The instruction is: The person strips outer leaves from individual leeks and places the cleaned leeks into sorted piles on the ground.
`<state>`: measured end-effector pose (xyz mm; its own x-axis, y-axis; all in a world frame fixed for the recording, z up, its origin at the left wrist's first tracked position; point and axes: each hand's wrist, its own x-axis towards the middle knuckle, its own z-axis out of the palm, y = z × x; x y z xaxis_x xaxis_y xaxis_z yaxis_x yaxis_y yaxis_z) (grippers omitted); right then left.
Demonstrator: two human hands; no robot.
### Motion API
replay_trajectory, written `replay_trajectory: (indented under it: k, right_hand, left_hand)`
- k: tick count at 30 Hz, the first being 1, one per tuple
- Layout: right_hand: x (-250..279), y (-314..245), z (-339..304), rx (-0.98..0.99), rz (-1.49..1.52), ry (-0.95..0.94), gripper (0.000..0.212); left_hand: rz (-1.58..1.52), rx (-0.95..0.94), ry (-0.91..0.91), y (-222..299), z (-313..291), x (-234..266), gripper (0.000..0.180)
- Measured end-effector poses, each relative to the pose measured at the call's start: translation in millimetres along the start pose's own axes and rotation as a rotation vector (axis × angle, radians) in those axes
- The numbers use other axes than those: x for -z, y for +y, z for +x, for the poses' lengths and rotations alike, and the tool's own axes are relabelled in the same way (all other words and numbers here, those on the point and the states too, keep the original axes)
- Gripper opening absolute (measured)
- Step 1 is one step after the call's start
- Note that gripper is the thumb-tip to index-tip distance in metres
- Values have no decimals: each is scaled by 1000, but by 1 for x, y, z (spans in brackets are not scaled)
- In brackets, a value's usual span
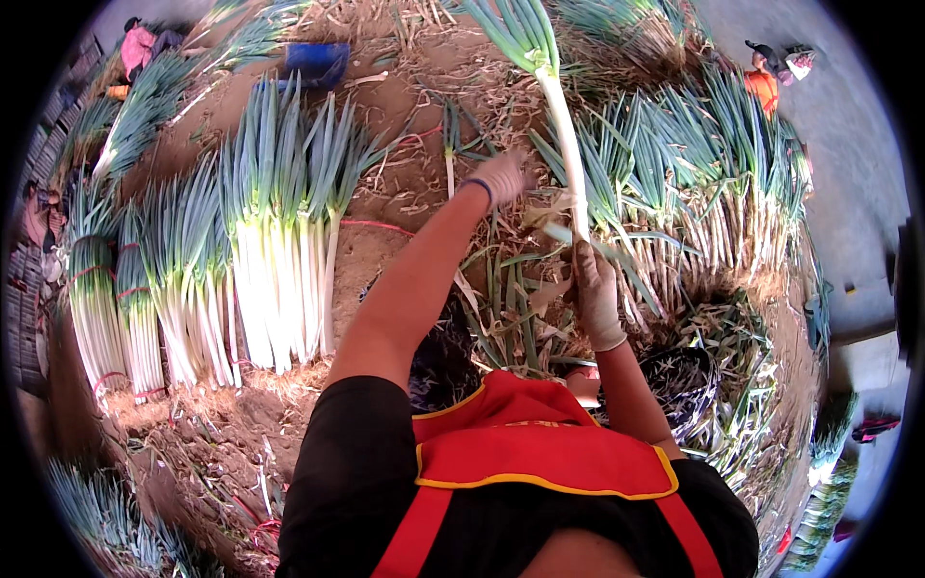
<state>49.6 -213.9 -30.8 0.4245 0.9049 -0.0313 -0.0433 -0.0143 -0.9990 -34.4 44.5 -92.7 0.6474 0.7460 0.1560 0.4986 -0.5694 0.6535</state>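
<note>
My right hand, in a pale, soiled glove, is closed around the lower end of a long green onion. The stalk stands nearly upright, its white shaft bare and its green leaves fanning out at the top of the view. A strip of loose peel hangs beside the shaft, just above that hand. To the left of the stalk is my left hand, in a white glove with a dark cuff. Motion smears its fingers, so whether they hold anything does not show.
Cleaned green onions stand in rows at left, beside bundles tied with red bands. Unpeeled ones lean in a heap at right. Peeled leaves litter the soil ahead. A blue container lies farther off. Other people sit near the edges.
</note>
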Motion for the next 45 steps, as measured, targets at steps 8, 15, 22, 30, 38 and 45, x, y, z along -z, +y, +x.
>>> replay_trajectory:
  k: [8, 15, 22, 30, 38, 45]
  right_hand:
    - [-6, 59, -5, -5, -102, -21, 31]
    - [-35, 3, 46, 70, 207, -285, 33]
    - [-11, 69, 23, 396, -521, -323, 31]
    - [83, 162, -87, 4, -1169, -463, 24]
    - [87, 140, -25, -3, -878, -480, 43]
    - [20, 101, 13, -344, 201, -413, 43]
  left_hand:
    - [-1789, 280, 208, 31, -19, 51, 30]
    - [-2191, 207, 89, 13, -6, 54, 39]
    - [-2185, 182, 158, -46, -3, 74, 37]
    - [-1770, 262, 586, -107, -4, 96, 30]
    - [-1738, 200, 495, -44, -16, 89, 20]
    - [-1861, 29, 402, -8, -13, 91, 30]
